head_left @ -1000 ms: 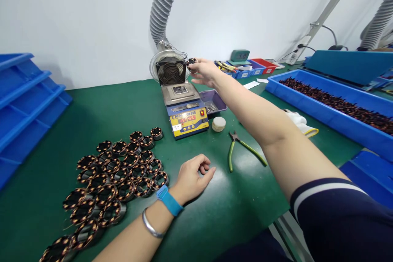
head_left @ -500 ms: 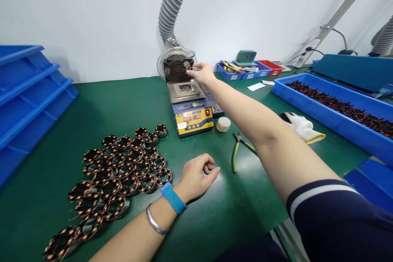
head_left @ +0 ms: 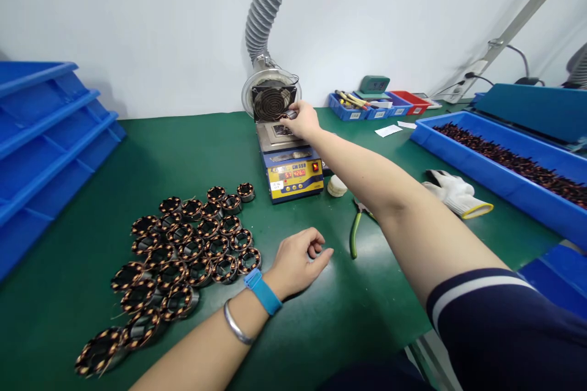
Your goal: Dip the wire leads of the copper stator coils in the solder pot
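Observation:
My right hand reaches over the solder pot, its fingers pinched on a motor stator that my fingers partly hide. The stator is held just above the small metal-rimmed opening on top of the pot. On the table my left hand rests on its side, fingers loosely curled, thumb apart, with nothing in it. To its left stand several ring-shaped stators with copper windings, grouped close together. Green-handled pliers lie to its right, partly hidden by my right forearm.
A fan and a ribbed exhaust hose stand behind the pot. A round pale sponge-like pad is beside it. Stacked blue trays rise at left. On the right are a white glove, a blue parts bin and small tool boxes.
My right hand has lowered with the stator toward the pot's opening. The whole view has shifted slightly; my left hand stays resting on the table.

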A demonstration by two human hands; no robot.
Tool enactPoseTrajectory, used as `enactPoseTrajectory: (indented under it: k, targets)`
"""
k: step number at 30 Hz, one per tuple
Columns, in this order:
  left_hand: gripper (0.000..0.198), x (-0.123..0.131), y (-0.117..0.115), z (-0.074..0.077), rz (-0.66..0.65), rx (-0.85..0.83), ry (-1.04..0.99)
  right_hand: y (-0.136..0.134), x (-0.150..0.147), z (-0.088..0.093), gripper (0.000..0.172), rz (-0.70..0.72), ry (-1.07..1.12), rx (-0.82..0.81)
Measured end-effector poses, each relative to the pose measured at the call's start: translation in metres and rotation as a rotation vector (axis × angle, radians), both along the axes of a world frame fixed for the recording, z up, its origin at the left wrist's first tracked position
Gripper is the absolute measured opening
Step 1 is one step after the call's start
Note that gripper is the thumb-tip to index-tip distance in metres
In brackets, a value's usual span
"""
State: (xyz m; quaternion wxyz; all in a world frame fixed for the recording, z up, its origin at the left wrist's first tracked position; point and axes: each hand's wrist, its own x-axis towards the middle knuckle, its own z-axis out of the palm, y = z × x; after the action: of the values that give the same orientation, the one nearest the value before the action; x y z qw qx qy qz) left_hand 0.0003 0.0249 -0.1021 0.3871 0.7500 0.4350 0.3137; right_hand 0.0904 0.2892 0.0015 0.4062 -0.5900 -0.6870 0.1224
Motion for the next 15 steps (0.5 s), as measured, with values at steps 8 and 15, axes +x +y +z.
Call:
enactPoseTrajectory:
  k: [8, 15]
  targets:
    - [0.016, 0.001, 0.001, -0.001, 0.004, 0.010, -0.004, 0.005, 0.000, 0.006, 0.035, 0.008, 0.027, 0.041]
    - [0.017, 0.001, 0.001, -0.001, 0.001, 0.001, 0.001, -0.004, 0.001, 0.010, 0.037, -0.002, -0.029, 0.015]
